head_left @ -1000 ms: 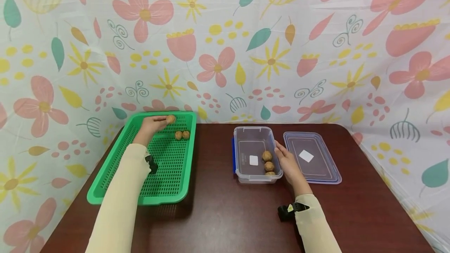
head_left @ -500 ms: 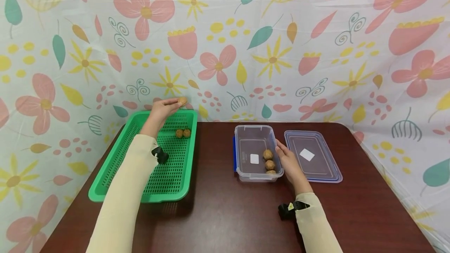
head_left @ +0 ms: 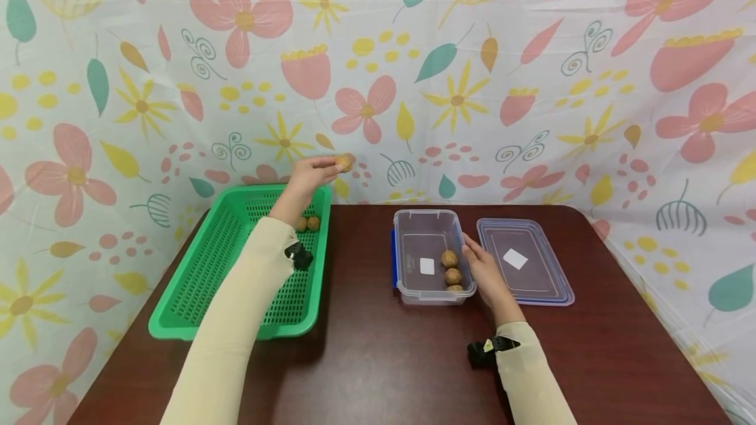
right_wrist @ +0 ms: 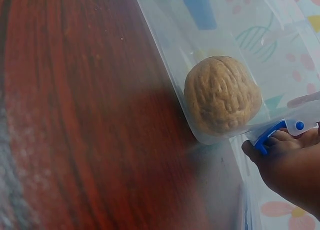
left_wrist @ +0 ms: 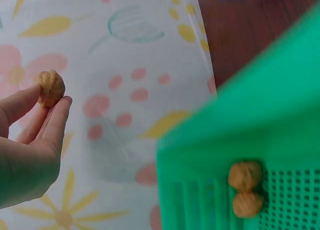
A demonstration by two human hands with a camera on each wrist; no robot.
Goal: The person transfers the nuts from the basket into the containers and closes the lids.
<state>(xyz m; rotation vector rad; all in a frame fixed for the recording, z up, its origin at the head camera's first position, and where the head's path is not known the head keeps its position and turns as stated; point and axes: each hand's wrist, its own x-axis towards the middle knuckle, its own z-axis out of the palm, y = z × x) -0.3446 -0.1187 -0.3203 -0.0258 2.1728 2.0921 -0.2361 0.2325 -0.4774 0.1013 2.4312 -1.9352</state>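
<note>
My left hand (head_left: 312, 179) pinches a walnut (head_left: 344, 162) between thumb and fingertips, raised beyond the back right corner of the green basket (head_left: 323, 261). In the left wrist view the walnut (left_wrist: 50, 88) sits at the fingertips. Two walnuts (left_wrist: 245, 175) lie together inside the basket, partly behind the left wrist in the head view. My right hand (head_left: 487, 275) holds the right side of a clear plastic food container (head_left: 413, 225), by its blue latch (right_wrist: 270, 136). Several walnuts (head_left: 452, 276) stand in a row along that container's right wall.
A clear lid (head_left: 534, 267) with a white label lies on the dark wooden table (head_left: 366, 359), right of the container. A blue flap (head_left: 394, 261) hangs at the container's left side. Behind the table hangs a flowered cloth (head_left: 378, 51).
My left hand has lifted the walnut up out of the basket and carried it right, past the basket's back right corner. The right hand and container have stayed put.
</note>
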